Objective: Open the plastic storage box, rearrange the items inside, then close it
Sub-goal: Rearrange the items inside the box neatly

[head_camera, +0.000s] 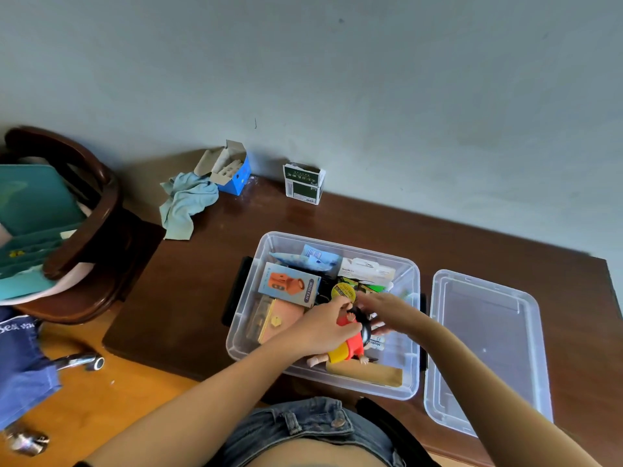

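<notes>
Rearranging step. Box [269, 244] open, lid [488, 348] beside. Left hand [323, 326] grips doll [350, 345]; right hand [387, 313] pinches its head. Next: needs a clear spot inside.

Storage box [251, 318] centre frame on table [188, 298]; lid [485, 352] just right; two cartons [232, 170] [304, 184] behind, upper centre.

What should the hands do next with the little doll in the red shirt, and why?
Probably lower the doll into a free spot in the box. Both the left hand and right hand hold it over the open box, the lid lies aside on the table, and packets crowd the far half.
</notes>
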Tool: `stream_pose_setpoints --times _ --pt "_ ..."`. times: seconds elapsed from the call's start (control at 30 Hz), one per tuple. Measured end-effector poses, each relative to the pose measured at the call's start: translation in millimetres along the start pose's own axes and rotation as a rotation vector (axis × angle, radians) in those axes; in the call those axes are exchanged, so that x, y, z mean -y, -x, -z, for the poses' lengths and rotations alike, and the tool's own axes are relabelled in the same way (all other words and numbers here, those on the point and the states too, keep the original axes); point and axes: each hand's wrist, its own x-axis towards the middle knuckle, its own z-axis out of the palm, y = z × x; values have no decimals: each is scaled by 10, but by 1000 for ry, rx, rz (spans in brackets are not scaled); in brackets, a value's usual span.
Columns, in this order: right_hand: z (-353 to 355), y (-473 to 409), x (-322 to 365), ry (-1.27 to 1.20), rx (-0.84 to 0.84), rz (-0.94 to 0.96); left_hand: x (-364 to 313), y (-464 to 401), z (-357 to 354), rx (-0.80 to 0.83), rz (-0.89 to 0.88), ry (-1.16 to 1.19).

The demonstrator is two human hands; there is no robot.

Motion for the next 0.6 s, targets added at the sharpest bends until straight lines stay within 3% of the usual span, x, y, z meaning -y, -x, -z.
stream_pose_setpoints --times 0.07,0.13,0.23,0.37,0.47,0.6 --pt "-28 -22 4 189 2 58 22 46 54 30 -31 -28" --pt "-39 -50 38 326 -42 120 56 125 155 -47 -84 -2" --pt "-33 -82 165 383 -198 228 183 252 356 -319 -67 38" --pt "-112 -130 461 359 -267 416 409 435 563 -623 10 -207" --pt "-277 -214 629 551 -288 469 518 540 585 -637 34 -357" --pt "-486 -355 713 929 -358 394 641 605 536 -649 43 -362"
